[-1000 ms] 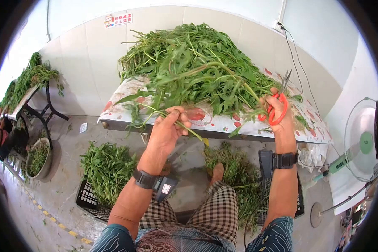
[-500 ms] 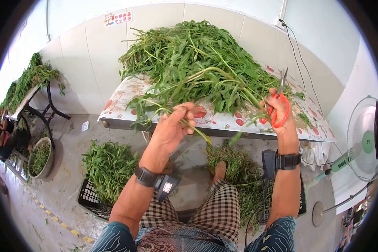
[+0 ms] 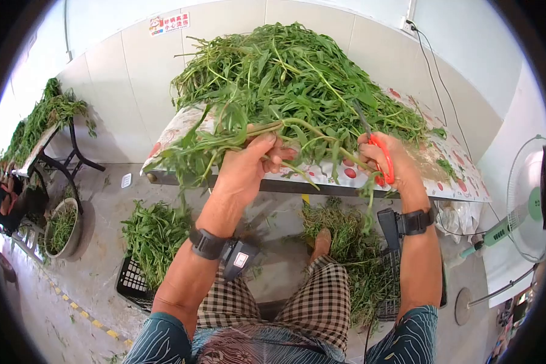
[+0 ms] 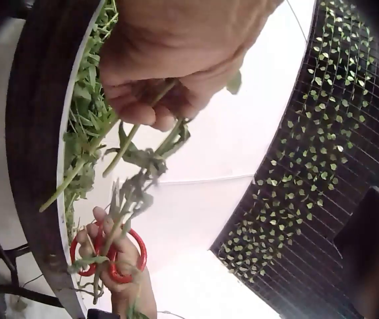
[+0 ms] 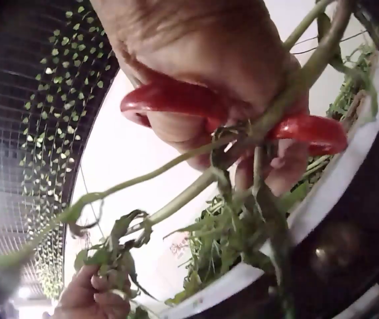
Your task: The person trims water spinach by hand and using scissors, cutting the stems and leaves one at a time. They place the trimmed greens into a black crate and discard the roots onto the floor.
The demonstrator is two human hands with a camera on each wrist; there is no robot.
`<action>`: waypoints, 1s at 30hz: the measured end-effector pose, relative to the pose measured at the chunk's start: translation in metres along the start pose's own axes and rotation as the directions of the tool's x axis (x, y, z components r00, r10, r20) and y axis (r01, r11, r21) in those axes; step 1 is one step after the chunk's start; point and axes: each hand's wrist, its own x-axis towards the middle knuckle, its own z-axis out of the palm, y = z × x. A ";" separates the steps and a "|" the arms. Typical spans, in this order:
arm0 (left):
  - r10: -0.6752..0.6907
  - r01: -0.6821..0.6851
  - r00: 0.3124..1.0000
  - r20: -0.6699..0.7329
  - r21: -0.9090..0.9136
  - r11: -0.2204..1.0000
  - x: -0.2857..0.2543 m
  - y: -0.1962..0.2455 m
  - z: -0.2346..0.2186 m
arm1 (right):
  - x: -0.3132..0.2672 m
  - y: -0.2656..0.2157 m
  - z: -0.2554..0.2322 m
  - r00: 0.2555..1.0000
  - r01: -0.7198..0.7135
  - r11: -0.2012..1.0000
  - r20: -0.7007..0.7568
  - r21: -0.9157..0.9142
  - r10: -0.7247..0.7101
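In the head view the left hand pinches green stems, with leafy tops hanging off to its left. The right hand grips red-handled scissors, blades pointing up and left toward the leafy pile on the table. A long thick stem runs between the two hands, its right end at the right fingers. The right wrist view shows the red handles around the fingers, with stems crossing in front of the palm. In the left wrist view, cut-looking stem ends stick out below the left fingers.
The table has a patterned cover. Below it stand a black crate of greens at left and a heap of stems by another crate at right. A fan is at far right, a round tub at far left.
The right hand has moved lower and slightly left, the scissors now tilting left. The long stem has shifted down and its left part now lies at the left hand.
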 end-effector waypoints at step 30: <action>-0.121 0.112 0.981 -0.152 -0.068 0.991 0.054 -0.017 -0.021 | -0.072 -0.013 0.036 0.887 -0.242 0.954 0.357 -0.178 0.292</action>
